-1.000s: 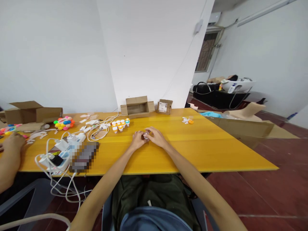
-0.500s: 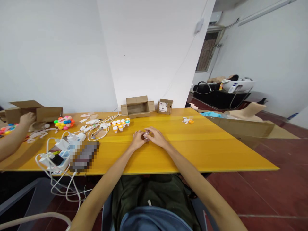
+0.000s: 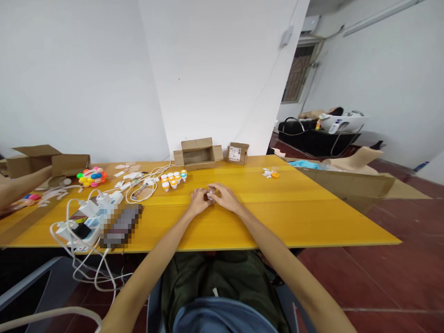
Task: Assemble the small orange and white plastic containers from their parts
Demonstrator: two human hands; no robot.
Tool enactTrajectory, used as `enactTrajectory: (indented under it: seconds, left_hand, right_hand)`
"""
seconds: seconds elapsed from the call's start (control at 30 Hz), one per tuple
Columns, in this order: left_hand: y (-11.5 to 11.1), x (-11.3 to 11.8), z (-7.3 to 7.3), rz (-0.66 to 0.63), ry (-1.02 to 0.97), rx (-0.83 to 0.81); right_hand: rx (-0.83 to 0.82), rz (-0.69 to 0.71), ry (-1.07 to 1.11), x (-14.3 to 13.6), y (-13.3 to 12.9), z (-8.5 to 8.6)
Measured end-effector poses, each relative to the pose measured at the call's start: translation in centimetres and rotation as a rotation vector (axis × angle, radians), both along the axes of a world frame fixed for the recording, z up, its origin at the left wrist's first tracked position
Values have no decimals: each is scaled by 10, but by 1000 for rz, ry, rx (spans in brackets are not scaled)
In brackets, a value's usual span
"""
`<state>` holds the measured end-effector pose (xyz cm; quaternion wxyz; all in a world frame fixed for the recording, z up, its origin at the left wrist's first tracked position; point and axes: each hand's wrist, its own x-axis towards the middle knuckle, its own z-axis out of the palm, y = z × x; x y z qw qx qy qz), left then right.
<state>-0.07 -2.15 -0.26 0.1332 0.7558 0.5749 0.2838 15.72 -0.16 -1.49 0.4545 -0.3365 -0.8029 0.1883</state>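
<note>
Both of my hands meet over the middle of the yellow table (image 3: 294,212), with a small clear item (image 3: 211,193) between their fingertips. My left hand (image 3: 199,200) is closed on its left side. From the right, my right hand (image 3: 224,196) curls its fingers and thumb round the same item. The item is mostly covered by the fingers, and its exact shape is too small to tell. Several small white bottles (image 3: 173,179) with orange or blue rings stand together beyond my left hand. White pieces and an orange one (image 3: 270,173) lie farther right.
Two cardboard boxes, one open (image 3: 198,155) and one smaller (image 3: 237,153), stand by the wall. At left are a power strip (image 3: 92,226) with cables, a blurred-out dark object (image 3: 121,225), colourful balls (image 3: 92,176) and another person's arm (image 3: 24,188).
The other person's arm at the far left has shifted farther over the open box, its hand now hidden. My own hands have hardly moved.
</note>
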Motion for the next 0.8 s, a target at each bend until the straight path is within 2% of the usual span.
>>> enactTrajectory:
  seconds: [0.4,0.8]
  left_hand:
    - [1,0,-2,2,1,-8]
    - [-2,1,3,5,13,-4]
  right_hand:
    - [15,-20,-32,1,0,0]
    - [16,-12,-47,1,-2,3]
